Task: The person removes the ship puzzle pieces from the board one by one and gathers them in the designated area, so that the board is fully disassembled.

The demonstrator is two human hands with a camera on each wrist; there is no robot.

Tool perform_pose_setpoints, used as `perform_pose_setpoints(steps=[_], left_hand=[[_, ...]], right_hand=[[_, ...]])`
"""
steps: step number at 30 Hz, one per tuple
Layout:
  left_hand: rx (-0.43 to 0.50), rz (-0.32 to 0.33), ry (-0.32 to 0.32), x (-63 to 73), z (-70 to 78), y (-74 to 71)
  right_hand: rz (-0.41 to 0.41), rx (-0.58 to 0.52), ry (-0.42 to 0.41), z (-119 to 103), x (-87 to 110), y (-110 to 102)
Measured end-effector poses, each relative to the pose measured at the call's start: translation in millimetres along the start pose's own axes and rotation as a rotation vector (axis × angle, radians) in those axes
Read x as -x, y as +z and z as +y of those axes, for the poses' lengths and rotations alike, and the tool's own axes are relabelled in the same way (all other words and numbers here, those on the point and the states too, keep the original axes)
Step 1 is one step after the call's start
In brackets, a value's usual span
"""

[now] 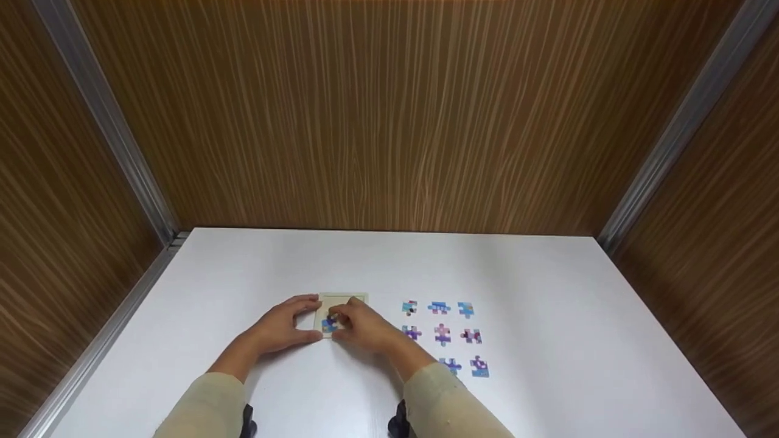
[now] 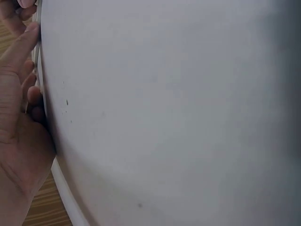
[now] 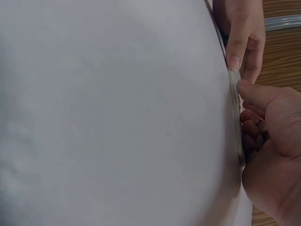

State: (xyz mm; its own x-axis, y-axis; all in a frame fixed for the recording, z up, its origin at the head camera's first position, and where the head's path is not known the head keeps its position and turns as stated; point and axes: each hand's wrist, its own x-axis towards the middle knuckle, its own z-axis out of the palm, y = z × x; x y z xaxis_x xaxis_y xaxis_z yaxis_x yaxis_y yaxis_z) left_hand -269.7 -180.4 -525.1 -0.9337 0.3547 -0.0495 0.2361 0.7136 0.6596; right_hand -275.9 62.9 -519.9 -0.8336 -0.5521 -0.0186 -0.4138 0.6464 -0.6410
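Observation:
A small pale puzzle tray (image 1: 344, 295) lies on the white table. My left hand (image 1: 281, 325) holds its left side, with the thumb at the near left corner and the fingertips at the far part of that edge. Over the tray, my right hand (image 1: 365, 325) has its fingers curled down on a blue and purple jigsaw piece (image 1: 328, 326) in the near left corner, its thumb at the near edge. In the right wrist view, the left hand (image 3: 247, 37) and the right hand (image 3: 277, 122) meet along the tray's edge (image 3: 236, 103); the right fingertips are partly hidden.
Right of the tray, several loose jigsaw pieces (image 1: 443, 334) lie spaced out in rows; the right forearm overlaps some of them. Wood-grain panels (image 1: 389, 121) stand behind and at both sides of the white table (image 1: 548, 304).

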Motion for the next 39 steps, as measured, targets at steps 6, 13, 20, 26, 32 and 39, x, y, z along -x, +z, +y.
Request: perform_pose_setpoints(steps=[6,13,20,26,32,39], left_hand=[[0.022,0.002,-0.019,-2.0,1.5,1.3],[0.024,0.006,0.014,-0.4,-1.8,-0.1],[0.015,0.008,0.012,0.2,-0.4,2.9],[-0.111,0.024,-0.012,-1.6,4.1,0.8],[-0.126,0.032,0.013,-4.7,7.1,-3.5],[-0.090,0.018,0.025,-4.1,4.1,-3.4]], right_hand=[[-0.008,-0.012,-0.001,3.7,-0.1,-0.2],[0.027,0.008,-0.021,2.6,-3.3,6.0],[0.064,-0.057,0.014,1.1,-0.4,7.9],[0.090,-0.105,0.024,1.3,0.6,6.4],[0.101,-0.171,0.053,1.0,-0.7,7.3],[0.129,-0.221,0.051,1.6,-3.7,8.5]])
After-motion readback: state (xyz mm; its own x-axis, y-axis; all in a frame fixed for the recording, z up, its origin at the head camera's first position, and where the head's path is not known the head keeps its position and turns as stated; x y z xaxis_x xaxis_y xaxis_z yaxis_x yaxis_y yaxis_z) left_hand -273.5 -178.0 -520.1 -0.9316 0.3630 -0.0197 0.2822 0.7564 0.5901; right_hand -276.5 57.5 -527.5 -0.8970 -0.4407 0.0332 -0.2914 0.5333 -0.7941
